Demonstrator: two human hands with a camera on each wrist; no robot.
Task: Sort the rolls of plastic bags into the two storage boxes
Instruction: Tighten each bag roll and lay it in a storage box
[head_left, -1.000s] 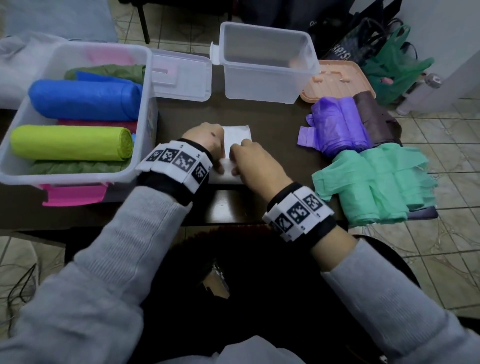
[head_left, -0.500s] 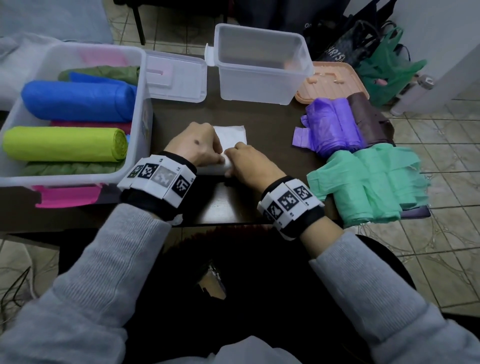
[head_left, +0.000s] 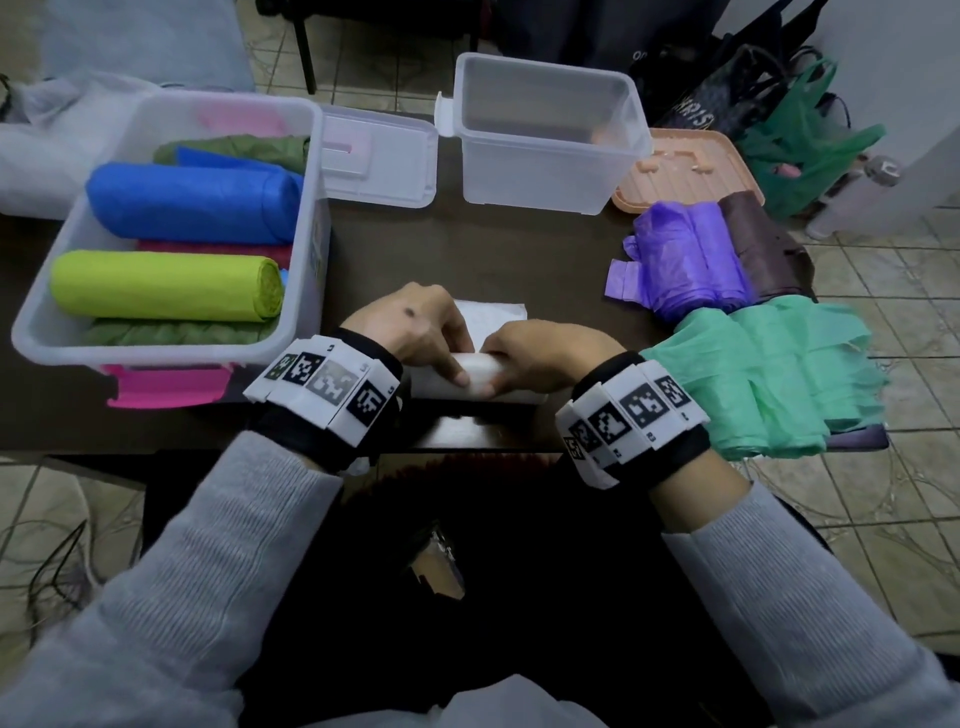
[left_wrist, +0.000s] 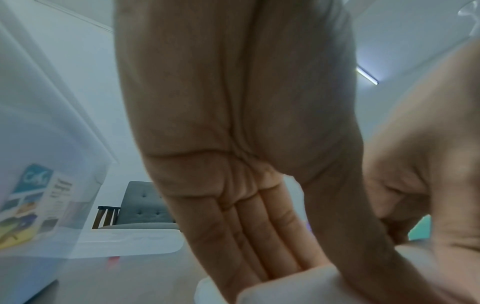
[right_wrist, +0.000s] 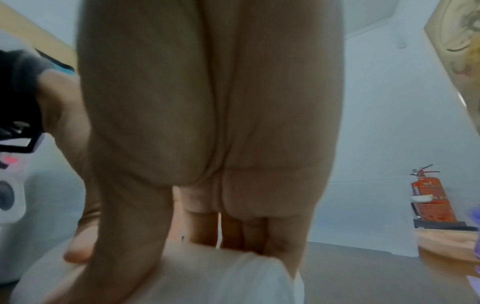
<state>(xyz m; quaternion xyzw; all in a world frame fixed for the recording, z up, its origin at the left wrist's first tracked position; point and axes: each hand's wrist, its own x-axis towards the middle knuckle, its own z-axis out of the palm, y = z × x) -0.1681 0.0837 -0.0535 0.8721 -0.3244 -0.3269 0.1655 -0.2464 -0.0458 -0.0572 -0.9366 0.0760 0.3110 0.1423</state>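
Note:
A white roll of plastic bags (head_left: 485, 375) lies on the dark table (head_left: 519, 260) near its front edge, with a flat loose end (head_left: 496, 314) stretching away from me. My left hand (head_left: 449, 361) and right hand (head_left: 506, 364) both pinch this roll, thumbs in front and fingers behind. The left wrist view shows my left hand (left_wrist: 298, 257) on the white roll (left_wrist: 285, 288). The right wrist view shows my right hand (right_wrist: 207, 236) on the white roll (right_wrist: 221, 277). The left storage box (head_left: 311, 218) holds a blue roll (head_left: 187, 202), a lime roll (head_left: 161, 286) and green rolls. The right storage box (head_left: 545, 130) looks empty.
On the right of the table lie a purple roll (head_left: 685, 260), a dark brown roll (head_left: 758, 244) and loose mint-green bags (head_left: 769, 374) hanging over the edge. A clear lid (head_left: 374, 156) lies between the boxes, a peach lid (head_left: 685, 171) behind the purple roll.
Both hands have drawn back toward the near table edge. The rolled part of the white bags now shows between the fingertips, and less flat sheet lies beyond them.

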